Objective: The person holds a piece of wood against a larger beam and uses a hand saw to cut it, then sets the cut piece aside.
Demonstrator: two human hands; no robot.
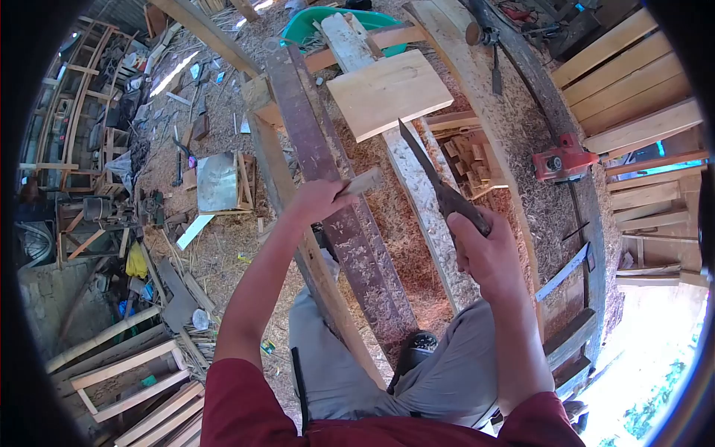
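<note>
My right hand (477,242) is wrapped round the dark handle of a saw (428,160), whose narrow blade points up and away. The blade tip is close to the near edge of a pale wooden board (391,91), which lies across the beams. My left hand (320,201) holds a small wood piece (363,181) that sticks out to the right, above a dark reddish beam (350,238). Between my two hands runs a pale beam (417,182) strewn with shavings.
A green basin (298,28) stands at the far end. At the right are a red power tool (564,158), another saw (564,274) and a mallet-like tool (494,67). Wood offcuts (473,160) lie below the beams. A metal-topped box (217,182) stands at the left.
</note>
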